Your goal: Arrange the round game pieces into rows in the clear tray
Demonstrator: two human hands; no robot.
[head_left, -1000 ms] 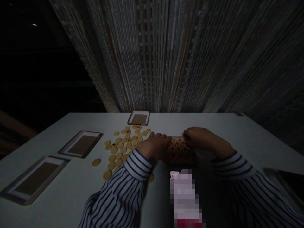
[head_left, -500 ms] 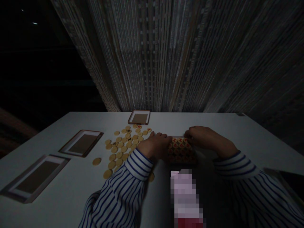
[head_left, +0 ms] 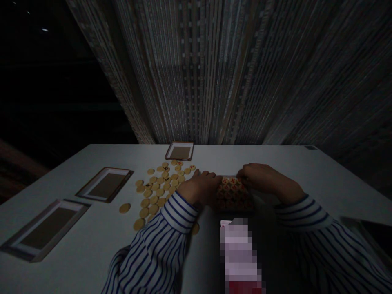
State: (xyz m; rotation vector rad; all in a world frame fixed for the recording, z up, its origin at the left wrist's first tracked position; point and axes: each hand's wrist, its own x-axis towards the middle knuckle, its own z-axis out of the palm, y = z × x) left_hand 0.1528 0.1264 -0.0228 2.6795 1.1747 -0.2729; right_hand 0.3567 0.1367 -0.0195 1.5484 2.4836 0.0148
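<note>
A small box of round pieces with red markings [head_left: 233,192] lies in front of me, its pieces set in rows. My left hand [head_left: 200,187] rests at the box's left edge, fingers bent around that side. At the upper right corner of the box is my right hand [head_left: 259,176], its fingers curled down against the rim and the pieces there. Many loose round wooden pieces [head_left: 154,199] are spread to the left of my left hand, several with dark or red characters. My left forearm hides part of them.
Open shallow boxes stand on the white table [head_left: 101,249]: one at the back [head_left: 180,151], one at the left [head_left: 104,185], one at the near left [head_left: 45,230]. A dark object [head_left: 372,234] lies at the right edge. A curtain [head_left: 202,73] hangs behind.
My right hand has shifted very slightly at the box's upper right corner. My left hand and the loose pieces look the same.
</note>
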